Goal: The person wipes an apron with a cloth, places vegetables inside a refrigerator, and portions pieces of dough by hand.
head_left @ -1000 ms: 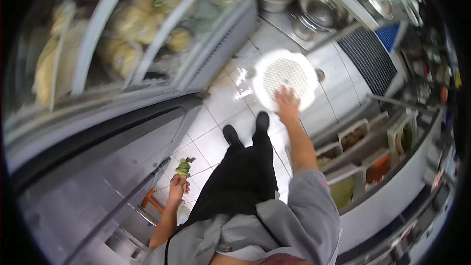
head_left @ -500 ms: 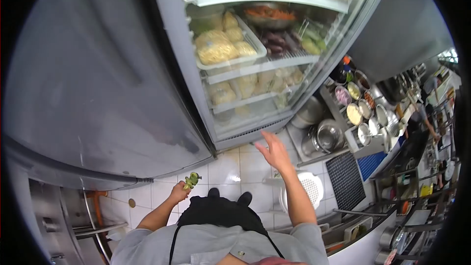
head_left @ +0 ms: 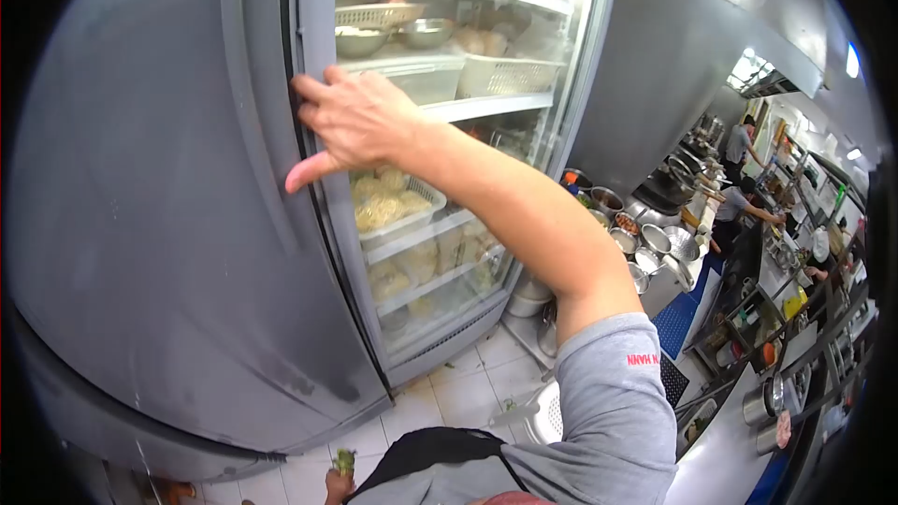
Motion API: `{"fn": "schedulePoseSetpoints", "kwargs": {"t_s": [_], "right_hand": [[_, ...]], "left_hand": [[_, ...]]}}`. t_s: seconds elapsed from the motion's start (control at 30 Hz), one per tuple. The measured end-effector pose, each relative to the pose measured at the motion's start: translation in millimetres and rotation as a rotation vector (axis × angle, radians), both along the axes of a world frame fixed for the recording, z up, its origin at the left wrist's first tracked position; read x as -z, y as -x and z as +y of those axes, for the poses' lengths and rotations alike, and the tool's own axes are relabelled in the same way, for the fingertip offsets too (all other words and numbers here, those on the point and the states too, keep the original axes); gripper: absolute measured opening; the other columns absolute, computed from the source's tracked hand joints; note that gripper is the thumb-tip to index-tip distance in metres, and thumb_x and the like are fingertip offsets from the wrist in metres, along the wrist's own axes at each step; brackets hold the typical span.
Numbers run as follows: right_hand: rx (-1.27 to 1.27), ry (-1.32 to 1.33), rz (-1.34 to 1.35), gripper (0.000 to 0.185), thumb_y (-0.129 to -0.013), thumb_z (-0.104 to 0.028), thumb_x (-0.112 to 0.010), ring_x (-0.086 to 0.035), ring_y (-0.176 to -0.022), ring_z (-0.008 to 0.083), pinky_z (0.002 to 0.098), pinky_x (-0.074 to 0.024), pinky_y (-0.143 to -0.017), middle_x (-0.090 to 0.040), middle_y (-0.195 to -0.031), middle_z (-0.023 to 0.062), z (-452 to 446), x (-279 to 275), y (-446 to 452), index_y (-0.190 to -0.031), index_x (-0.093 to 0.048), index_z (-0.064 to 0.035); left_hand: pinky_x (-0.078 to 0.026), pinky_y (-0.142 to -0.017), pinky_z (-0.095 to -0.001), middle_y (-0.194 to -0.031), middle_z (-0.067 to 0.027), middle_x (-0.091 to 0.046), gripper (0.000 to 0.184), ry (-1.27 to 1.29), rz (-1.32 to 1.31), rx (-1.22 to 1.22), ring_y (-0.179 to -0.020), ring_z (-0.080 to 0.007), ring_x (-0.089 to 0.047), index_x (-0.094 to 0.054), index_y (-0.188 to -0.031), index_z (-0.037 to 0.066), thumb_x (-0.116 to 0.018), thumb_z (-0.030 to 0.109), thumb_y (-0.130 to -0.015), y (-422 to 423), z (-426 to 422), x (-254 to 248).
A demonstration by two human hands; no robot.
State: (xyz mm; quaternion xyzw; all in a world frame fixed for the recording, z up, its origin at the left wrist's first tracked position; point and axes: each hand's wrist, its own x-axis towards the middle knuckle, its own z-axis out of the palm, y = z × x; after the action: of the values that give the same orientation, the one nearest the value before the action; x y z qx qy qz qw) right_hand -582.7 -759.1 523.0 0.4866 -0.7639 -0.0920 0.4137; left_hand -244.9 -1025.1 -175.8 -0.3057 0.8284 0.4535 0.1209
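Observation:
My right hand (head_left: 354, 122) is on the frame of the glass-door fridge (head_left: 388, 383), with its fingers bent over the frame's left edge and the thumb spread lower down. Behind the glass, a white basket (head_left: 418, 215) holds bagged pale yellow food, just below my wrist. At the bottom of the view my left hand (head_left: 339, 486) is closed around a small bunch of green vegetables (head_left: 345, 461), whose exact kind I cannot make out. That hand is low, well apart from the fridge, and partly cut off by the frame edge.
A tall grey metal door (head_left: 168, 187) adjoins the fridge on the left. To the right, a counter carries several metal bowls (head_left: 655, 238). A white perforated stool (head_left: 547, 416) stands on the tiles. Two co-workers (head_left: 739, 201) are farther back, beside crowded shelves (head_left: 795, 309).
My right hand has risen from above the floor to the fridge's frame edge. The view has tilted up, and my left hand with the greens now sits lower in it.

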Motion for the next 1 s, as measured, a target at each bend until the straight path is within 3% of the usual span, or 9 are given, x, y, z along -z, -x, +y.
{"fn": "schedulePoseSetpoints", "kwargs": {"t_s": [0.3,0.43,0.57,0.6,0.73,0.8,0.9,0.97,1.0], "right_hand": [[0.157,-0.1,0.009,0.103,-0.067,-0.096,-0.04,-0.066,-0.072,0.0309,0.0408,-0.0546,-0.067,-0.062,-0.103,0.0124,-13,-7,-18,-0.082,-0.074,-0.0004],[0.179,-0.037,0.012,0.081,-0.075,-0.082,-0.056,-0.064,-0.069,0.0265,0.0334,-0.0518,-0.059,-0.058,-0.097,0.0121,-9,0,-34,-0.077,-0.071,-0.0027],[-0.004,0.206,0.293,0.046,-0.079,-0.052,-0.074,-0.057,-0.067,0.0223,0.0318,-0.05,-0.056,-0.054,-0.097,0.0097,19,31,-54,-0.075,-0.065,-0.0071],[-0.046,0.234,0.314,0.039,-0.078,-0.044,-0.077,-0.054,-0.067,0.0214,0.0323,-0.0494,-0.056,-0.053,-0.099,0.0092,32,36,-61,-0.074,-0.062,-0.0085],[-0.132,0.302,0.205,0.021,-0.075,-0.02,-0.078,-0.056,-0.079,0.0235,0.0309,-0.0474,-0.058,-0.056,-0.117,0.0136,86,48,-107,-0.088,-0.066,-0.0093],[-0.139,0.373,0.188,0.024,-0.074,-0.011,-0.077,-0.057,-0.091,0.0269,0.0329,-0.0486,-0.066,-0.053,-0.128,0.0172,113,60,-129,-0.095,-0.067,-0.0094],[-0.068,0.508,0.156,0.025,-0.078,-0.012,-0.078,-0.051,-0.121,0.0352,0.0417,-0.0481,-0.093,-0.038,-0.147,0.0222,151,88,-170,-0.101,-0.068,-0.0097],[-0.102,0.678,0.185,0.037,-0.074,-0.018,-0.084,-0.046,-0.126,0.0337,0.0407,-0.0482,-0.091,-0.032,-0.15,0.0231,174,110,-185,-0.108,-0.069,-0.0132],[-0.06,0.721,0.156,0.044,-0.078,-0.022,-0.082,-0.042,-0.133,0.0373,0.0443,-0.0419,-0.102,-0.028,-0.153,0.0219,186,118,-197,-0.117,-0.062,-0.0131]], "left_hand": [[-0.042,-0.05,-0.0381,-0.058,-0.0068,-0.056,0.045,-0.05,0.018,0.079,-0.054,-0.0192,-0.055,-0.066,-0.082,0.006,-0.054,0.048,-0.091,-5,-10,19],[-0.039,-0.05,-0.0382,-0.058,-0.0055,-0.053,0.052,-0.073,0.064,0.135,-0.053,-0.0178,-0.051,-0.066,-0.085,0.007,-0.047,0.055,-0.094,-7,-17,26],[-0.035,-0.049,-0.0383,-0.058,-0.0041,-0.051,0.061,-0.056,0.255,0.317,-0.053,-0.0164,-0.047,-0.067,-0.089,0.008,-0.041,0.062,-0.097,-5,-18,46],[-0.038,-0.049,-0.0378,-0.058,-0.0052,-0.053,0.053,0.061,0.317,0.415,-0.053,-0.0171,-0.05,-0.066,-0.086,0.007,-0.046,0.056,-0.094,1,-17,52],[-0.049,-0.048,-0.0355,-0.057,-0.0093,-0.06,0.031,0.535,0.541,0.824,-0.051,-0.0199,-0.061,-0.063,-0.074,0.002,-0.069,0.031,-0.083,28,-14,78],[-0.051,-0.046,-0.0344,-0.058,-0.0119,-0.061,0.03,-0.157,-0.143,0.157,-0.05,-0.0216,-0.064,-0.062,-0.073,0.001,-0.076,0.027,-0.078,32,-2,76],[-0.051,-0.045,-0.0339,-0.064,-0.0121,-0.063,0.027,-0.181,-0.186,0.223,-0.05,-0.0206,-0.063,-0.06,-0.085,0.001,-0.072,0.026,-0.083,51,8,32],[-0.052,-0.045,-0.0339,-0.067,-0.0112,-0.064,0.021,-0.176,-0.221,0.283,-0.051,-0.0199,-0.063,-0.059,-0.09,0.003,-0.067,0.023,-0.088,71,21,-12],[-0.052,-0.045,-0.034,-0.069,-0.0107,-0.065,0.018,-0.196,-0.229,0.298,-0.052,-0.0195,-0.063,-0.058,-0.093,0.004,-0.064,0.021,-0.09,84,28,-23]]}}
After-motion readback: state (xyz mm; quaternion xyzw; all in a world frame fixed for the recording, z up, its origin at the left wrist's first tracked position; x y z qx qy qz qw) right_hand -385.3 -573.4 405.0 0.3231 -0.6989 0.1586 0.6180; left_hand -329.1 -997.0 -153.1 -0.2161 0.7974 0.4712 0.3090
